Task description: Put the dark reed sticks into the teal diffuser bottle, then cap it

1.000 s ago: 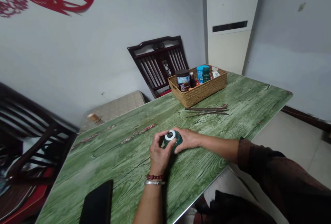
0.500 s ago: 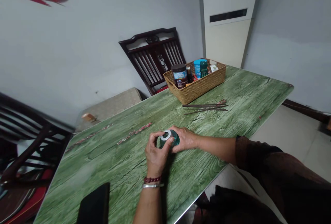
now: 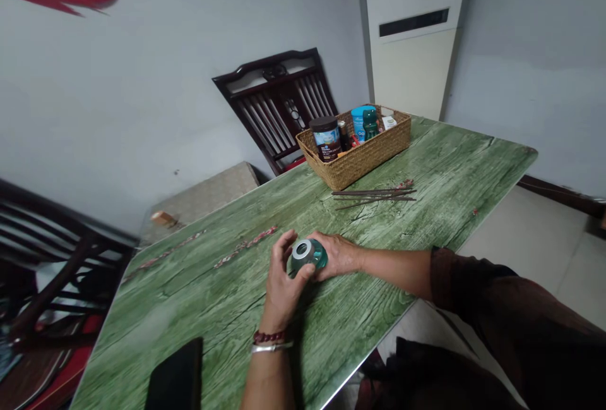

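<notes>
A small teal bottle [image 3: 308, 256] lies on its side, its round end with a white ring facing up and left. My left hand [image 3: 284, 287], with a bead bracelet and a silver bangle at the wrist, grips it from the near side. My right hand [image 3: 335, 257] holds its far side, resting low on the green wood-grain table [image 3: 189, 296]. Much of the bottle's body is hidden by my fingers. A black flat object [image 3: 177, 375], possibly a phone, lies near the table's front edge below my left wrist.
A wicker basket [image 3: 353, 167] holding a dark-lidded jar [image 3: 326, 138] and a teal bottle [image 3: 370, 124] stands at the far side. Thin dark sticks [image 3: 374, 195] lie in front of it. Dark wooden chairs [image 3: 274, 103] stand behind and left of the table.
The view has tilted and shifted slightly. The bottle has turned between my hands, and the fingers of my left hand have moved off its ringed end, leaving that end more exposed.
</notes>
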